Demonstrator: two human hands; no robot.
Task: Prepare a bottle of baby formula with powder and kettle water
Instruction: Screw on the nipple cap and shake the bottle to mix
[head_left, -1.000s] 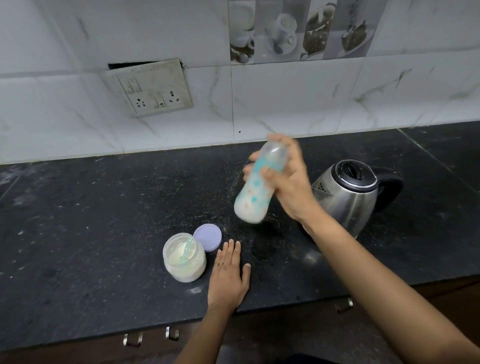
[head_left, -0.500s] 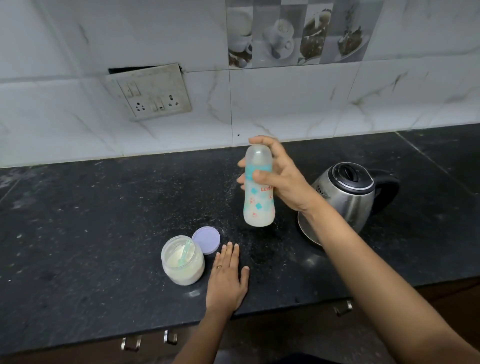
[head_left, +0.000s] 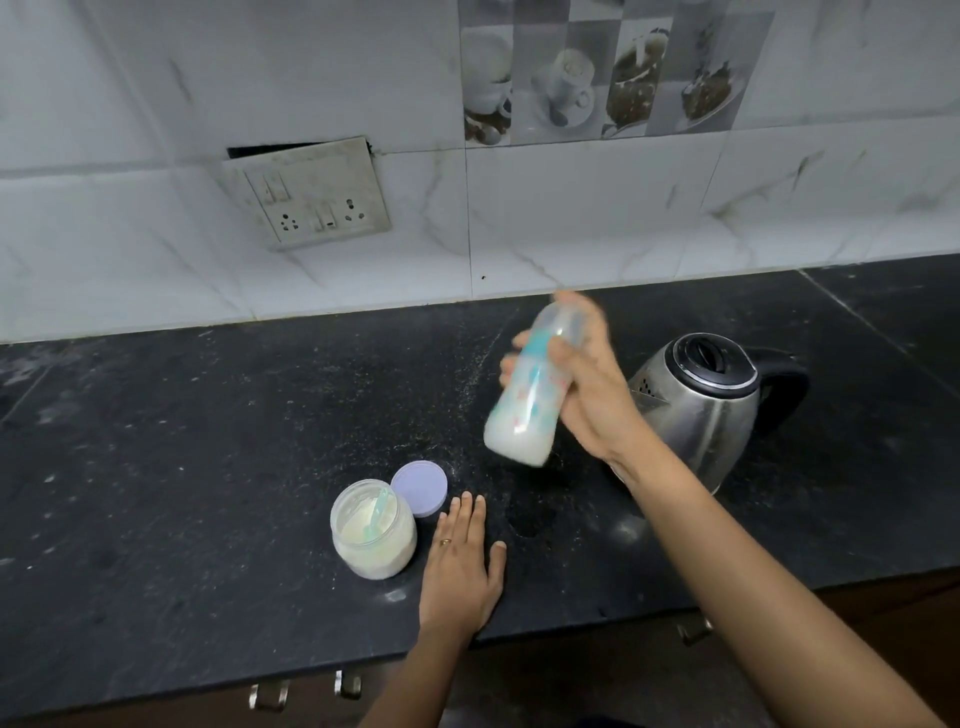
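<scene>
My right hand (head_left: 592, 384) grips a capped baby bottle (head_left: 524, 405) with teal print, held tilted in the air above the black counter (head_left: 182, 467), its base lower left and blurred. Milky white liquid fills its lower part. My left hand (head_left: 462, 561) lies flat on the counter, fingers together, holding nothing. Just left of it stands an open jar of formula powder (head_left: 374, 535) with a teal scoop (head_left: 379, 512) inside. The jar's lilac lid (head_left: 420, 487) lies beside it. A steel kettle (head_left: 711, 405) with a black lid and handle stands right of the bottle.
A tiled wall with a switch-and-socket plate (head_left: 311, 195) rises behind the counter. The counter's front edge runs below my left hand, with metal drawer handles (head_left: 304, 693) under it. Powder dust speckles the counter around the bottle.
The bottle has swung from tilted to upright and back to tilted, base to the left, in my right hand. My left hand has stayed flat on the counter.
</scene>
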